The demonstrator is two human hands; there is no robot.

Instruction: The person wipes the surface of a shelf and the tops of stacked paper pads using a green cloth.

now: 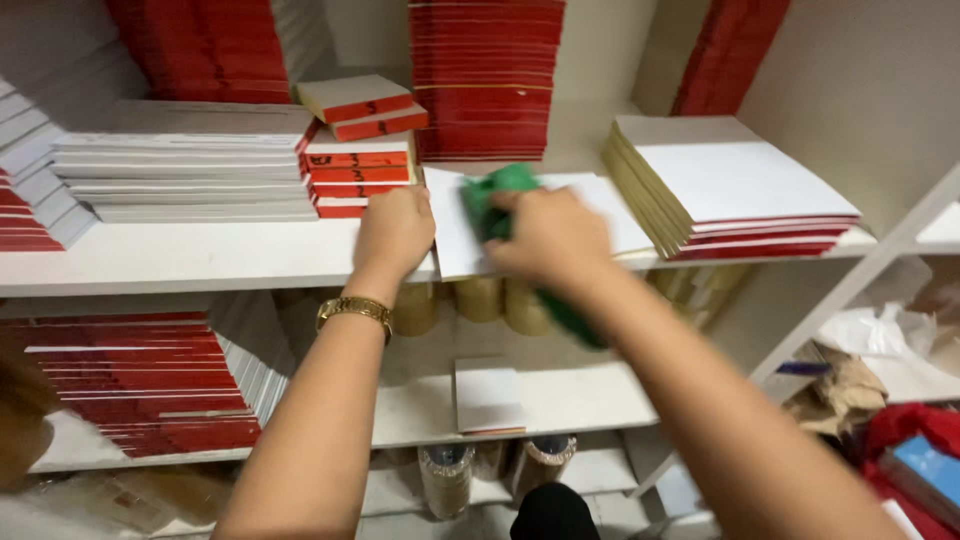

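The right hand (550,235) is closed around a bunched green cloth (500,195), its fingers curled over the fabric so the wad presses flat on a white booklet (455,240) lying at the front of the upper shelf (200,265); a tail of the cloth hangs down under the wrist. The left hand (395,230) rests beside it with fingers bent down over the booklet's left edge and the shelf lip, gripping nothing but seemingly pinning the thin cover so it does not slide. A gold watch (353,310) sits on that wrist. Just left stands a small red-and-white stack (358,180); to the right, a fanned white pile (730,190) overhangs the shelf. Tape rolls (480,300) sit on the shelf below.
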